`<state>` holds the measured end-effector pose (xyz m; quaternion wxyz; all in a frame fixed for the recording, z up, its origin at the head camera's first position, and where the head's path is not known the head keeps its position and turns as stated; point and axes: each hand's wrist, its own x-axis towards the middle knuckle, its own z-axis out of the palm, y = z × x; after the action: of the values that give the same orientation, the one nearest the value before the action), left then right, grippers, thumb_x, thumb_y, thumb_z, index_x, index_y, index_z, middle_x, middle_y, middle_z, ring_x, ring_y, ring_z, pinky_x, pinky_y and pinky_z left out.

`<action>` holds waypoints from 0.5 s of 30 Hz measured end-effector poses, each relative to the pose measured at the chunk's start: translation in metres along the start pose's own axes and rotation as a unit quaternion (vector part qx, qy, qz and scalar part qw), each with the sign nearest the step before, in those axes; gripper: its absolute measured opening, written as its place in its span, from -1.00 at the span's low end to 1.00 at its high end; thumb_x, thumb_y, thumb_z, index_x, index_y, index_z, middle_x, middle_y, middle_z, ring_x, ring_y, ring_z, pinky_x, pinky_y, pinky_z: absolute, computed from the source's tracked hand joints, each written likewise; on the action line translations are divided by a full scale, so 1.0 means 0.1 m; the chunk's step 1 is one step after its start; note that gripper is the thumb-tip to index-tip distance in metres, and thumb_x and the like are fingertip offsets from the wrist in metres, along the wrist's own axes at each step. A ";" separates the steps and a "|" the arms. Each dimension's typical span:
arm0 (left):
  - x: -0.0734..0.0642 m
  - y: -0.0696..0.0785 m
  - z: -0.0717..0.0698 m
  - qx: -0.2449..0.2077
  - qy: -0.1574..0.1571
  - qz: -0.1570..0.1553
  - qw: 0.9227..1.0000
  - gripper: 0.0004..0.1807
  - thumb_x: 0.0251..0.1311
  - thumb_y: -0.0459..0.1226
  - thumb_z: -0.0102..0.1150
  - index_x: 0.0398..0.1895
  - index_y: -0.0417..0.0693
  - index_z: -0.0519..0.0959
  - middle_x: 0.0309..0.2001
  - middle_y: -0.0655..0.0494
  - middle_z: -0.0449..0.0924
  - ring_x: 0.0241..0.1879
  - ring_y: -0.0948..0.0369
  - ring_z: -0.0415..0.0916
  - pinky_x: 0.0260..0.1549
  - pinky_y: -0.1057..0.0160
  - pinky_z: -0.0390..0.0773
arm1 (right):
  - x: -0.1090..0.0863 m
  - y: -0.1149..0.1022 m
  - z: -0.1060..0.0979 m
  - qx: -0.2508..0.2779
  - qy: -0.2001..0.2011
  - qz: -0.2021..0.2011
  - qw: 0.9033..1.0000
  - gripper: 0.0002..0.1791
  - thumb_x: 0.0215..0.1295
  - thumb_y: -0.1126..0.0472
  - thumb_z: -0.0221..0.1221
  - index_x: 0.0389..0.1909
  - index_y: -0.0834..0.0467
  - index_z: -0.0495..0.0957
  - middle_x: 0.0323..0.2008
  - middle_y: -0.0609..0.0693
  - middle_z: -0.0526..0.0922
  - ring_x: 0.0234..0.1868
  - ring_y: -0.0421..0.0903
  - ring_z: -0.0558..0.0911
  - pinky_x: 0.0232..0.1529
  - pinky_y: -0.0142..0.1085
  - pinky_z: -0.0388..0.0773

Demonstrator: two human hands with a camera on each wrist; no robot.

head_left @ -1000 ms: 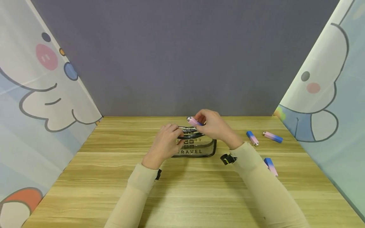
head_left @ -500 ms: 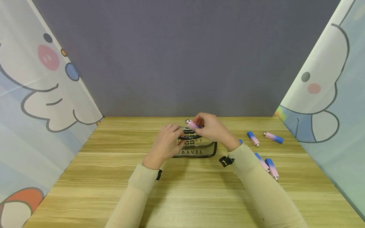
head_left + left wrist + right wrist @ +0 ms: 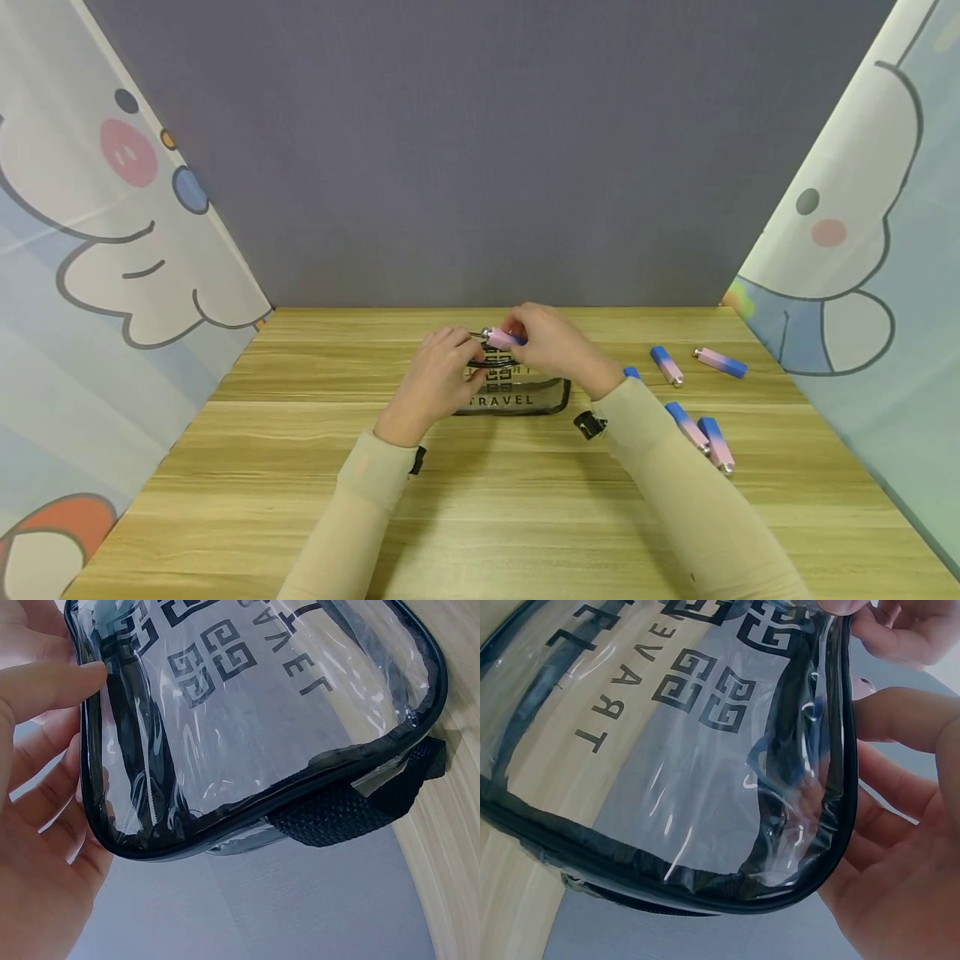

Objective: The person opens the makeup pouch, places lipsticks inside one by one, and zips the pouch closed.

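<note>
A clear toiletry bag [image 3: 517, 402] with black trim and "TRAVEL" lettering stands at the middle back of the table. My left hand [image 3: 437, 372] pinches its upper rim at the left; in the left wrist view the thumb lies over the black piping. My right hand [image 3: 553, 342] holds a slim square tube [image 3: 501, 338], pink fading to blue with a silver end, right at the bag's top opening. In the right wrist view the tube's blue part [image 3: 786, 761] shows through the clear plastic, and the right fingers [image 3: 900, 714] are behind the rim.
On the right of the wooden table [image 3: 480, 517] lie several matching tubes: one blue-and-pink tube [image 3: 667, 367], another further right [image 3: 721, 362], and a close pair nearer me. One blue end [image 3: 632, 372] peeks out by my right sleeve. A grey panel [image 3: 480, 167] rises behind the table.
My right hand has come down and left with the tube, from above the bag to its opening, and the tube lies flatter. The left hand keeps its grip on the rim.
</note>
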<state>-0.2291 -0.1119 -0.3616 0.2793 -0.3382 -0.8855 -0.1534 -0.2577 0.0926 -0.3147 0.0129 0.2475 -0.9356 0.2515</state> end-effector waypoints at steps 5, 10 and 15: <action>0.00 0.00 0.00 -0.001 -0.002 0.000 1.000 -0.79 -0.01 -0.32 0.55 -0.42 -0.05 0.63 -0.28 0.10 0.62 -0.24 0.11 0.50 -0.25 0.16 0.46 | 0.02 -0.03 0.00 -0.034 -0.010 -0.008 0.999 -0.75 0.24 0.32 0.33 -0.06 0.22 0.64 -0.23 0.00 0.61 -0.25 -0.06 0.57 -0.18 -0.17 0.55; 0.01 0.00 0.00 -0.002 0.004 0.003 1.000 -0.78 -0.02 -0.32 0.55 -0.42 -0.05 0.62 -0.29 0.10 0.62 -0.25 0.11 0.51 -0.26 0.15 0.46 | 0.04 -0.07 0.00 -0.057 -0.017 -0.014 0.998 -0.78 0.22 0.35 0.32 -0.10 0.21 0.66 -0.26 0.00 0.62 -0.29 -0.06 0.56 -0.21 -0.18 0.55; 0.02 -0.01 0.01 -0.003 0.007 0.006 1.000 -0.78 -0.03 -0.33 0.55 -0.43 -0.05 0.62 -0.30 0.10 0.61 -0.26 0.11 0.50 -0.28 0.15 0.45 | 0.06 -0.08 -0.01 -0.074 -0.027 -0.020 0.997 -0.75 0.22 0.33 0.32 -0.07 0.23 0.66 -0.23 0.02 0.62 -0.26 -0.05 0.56 -0.18 -0.17 0.55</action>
<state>-0.2311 -0.1114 -0.3616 0.2854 -0.3432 -0.8810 -0.1566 -0.2597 0.0842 -0.3093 0.0110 0.2710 -0.9466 0.1744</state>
